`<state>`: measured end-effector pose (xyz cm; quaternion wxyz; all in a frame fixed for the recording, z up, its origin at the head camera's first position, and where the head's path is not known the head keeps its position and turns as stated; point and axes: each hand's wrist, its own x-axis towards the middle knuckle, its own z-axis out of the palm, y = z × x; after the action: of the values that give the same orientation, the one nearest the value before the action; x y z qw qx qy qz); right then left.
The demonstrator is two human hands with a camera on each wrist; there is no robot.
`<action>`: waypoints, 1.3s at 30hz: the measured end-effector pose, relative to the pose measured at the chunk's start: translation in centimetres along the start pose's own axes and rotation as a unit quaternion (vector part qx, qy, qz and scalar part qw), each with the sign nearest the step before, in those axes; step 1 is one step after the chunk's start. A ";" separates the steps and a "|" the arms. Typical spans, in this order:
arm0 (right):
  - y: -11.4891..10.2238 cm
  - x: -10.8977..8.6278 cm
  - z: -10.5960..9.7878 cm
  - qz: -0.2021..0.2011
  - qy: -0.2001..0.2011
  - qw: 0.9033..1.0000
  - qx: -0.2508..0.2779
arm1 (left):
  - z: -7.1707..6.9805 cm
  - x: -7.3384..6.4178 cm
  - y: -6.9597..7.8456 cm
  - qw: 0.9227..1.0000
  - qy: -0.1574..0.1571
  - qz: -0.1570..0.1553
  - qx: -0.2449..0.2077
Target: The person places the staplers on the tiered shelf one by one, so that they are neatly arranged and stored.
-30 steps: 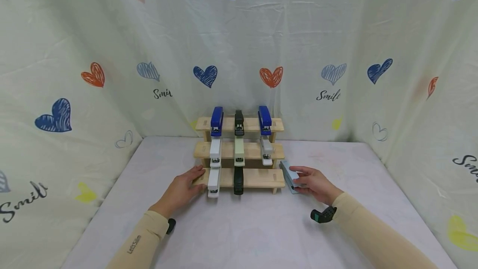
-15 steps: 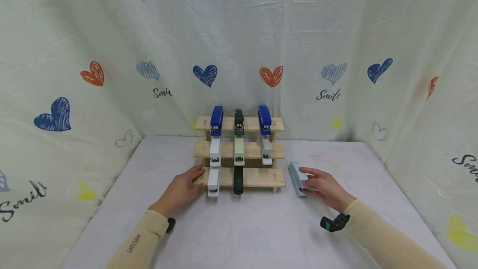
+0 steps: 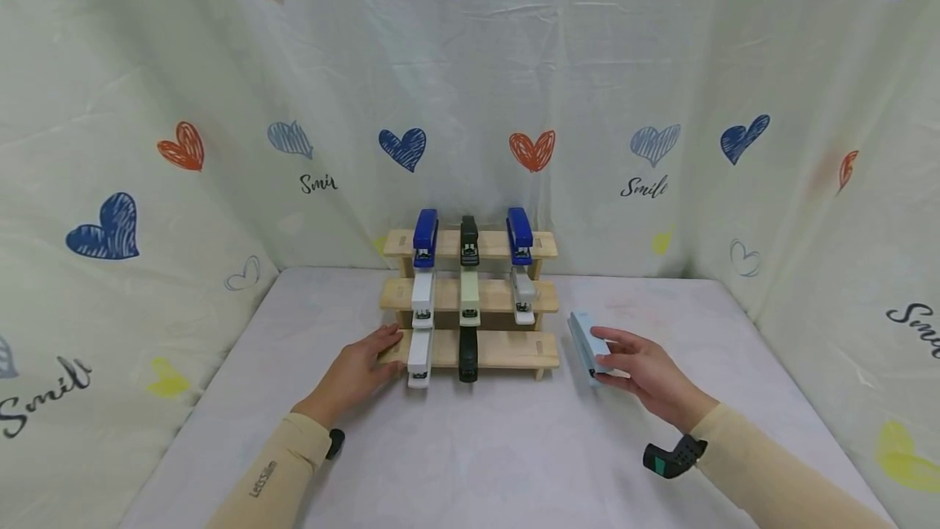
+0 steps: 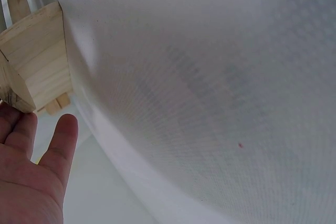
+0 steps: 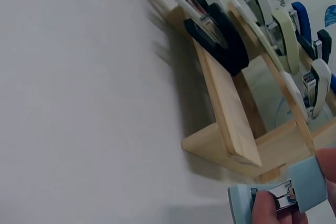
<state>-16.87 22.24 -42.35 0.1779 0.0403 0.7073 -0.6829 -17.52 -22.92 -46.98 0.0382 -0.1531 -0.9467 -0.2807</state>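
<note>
My right hand [image 3: 649,374] grips a light blue stapler [image 3: 587,345] to the right of a wooden tiered rack [image 3: 514,349]. In the right wrist view, fingertips lie between the base and upper arm of the stapler [image 5: 310,182]. Whether it touches the table, I cannot tell. My left hand [image 3: 356,374] holds the left end of the lowest shelf, thumb at its front edge. The left wrist view shows fingers of that hand [image 4: 31,166] against the board end [image 4: 16,87], one finger straight and apart. A white stapler [image 3: 420,357] and a black stapler [image 3: 468,355] lie on the lowest shelf.
On the middle shelf lie a white [image 3: 423,300], a pale green [image 3: 470,298] and a grey stapler [image 3: 524,296]. The top shelf bears two blue staplers [image 3: 426,235] and a black one [image 3: 469,241]. A white cloth covers the table [image 3: 470,455]; a heart-patterned curtain [image 3: 470,64] hangs behind.
My right hand has drawn the light blue stapler rightward, away from the rack's side, and the wrist has come nearer and lower. The left hand and the rack have stayed still.
</note>
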 end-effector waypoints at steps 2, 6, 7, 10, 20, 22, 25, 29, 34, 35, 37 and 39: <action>0.0 -0.3 0.3 -0.001 0.002 1.000 0.000 | 0.0 0.0 -0.1 1.000 0.000 -0.001 0.000; 0.2 -0.9 0.9 0.000 0.003 1.000 -0.001 | 0.1 0.0 -0.3 1.000 0.000 -0.005 -0.003; 0.2 -1.0 1.0 0.000 0.000 1.000 -0.001 | 0.1 0.0 -0.3 1.000 -0.001 -0.006 -0.004; 0.2 -1.3 1.4 0.001 -0.010 1.000 -0.001 | 0.2 0.0 -0.4 1.000 -0.002 -0.007 -0.003; 0.3 -1.6 3.2 0.002 -0.024 1.000 0.002 | 0.3 0.0 -0.5 1.000 -0.007 -0.016 -0.010; 0.3 -1.5 3.7 0.000 -0.028 1.000 0.001 | 0.3 0.0 -0.5 1.000 -0.007 -0.015 -0.007; 0.2 -1.3 4.4 -0.002 -0.038 0.999 0.002 | 0.2 0.0 -0.5 1.000 -0.005 -0.011 -0.004; -0.1 -0.8 5.5 -0.005 -0.049 0.999 0.005 | 0.2 0.0 -0.5 1.000 -0.002 -0.007 -0.002; -0.1 -0.4 6.8 -0.014 -0.055 0.998 0.006 | 0.2 0.0 -0.4 1.000 0.002 -0.001 0.002; -0.1 -0.4 7.0 -0.014 -0.052 0.999 0.007 | 0.2 0.0 -0.3 1.000 0.002 -0.003 0.001; -0.2 -0.2 7.4 -0.014 -0.044 0.999 0.007 | 0.1 0.0 -0.3 1.000 0.002 -0.004 0.000; -0.2 -0.1 7.7 -0.011 -0.035 0.999 0.008 | 0.1 0.0 -0.3 1.000 0.001 -0.001 0.001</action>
<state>-15.35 14.71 -42.21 0.1945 0.0101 0.6954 -0.6917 -17.62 -23.07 -47.25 0.0387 -0.1517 -0.9470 -0.2803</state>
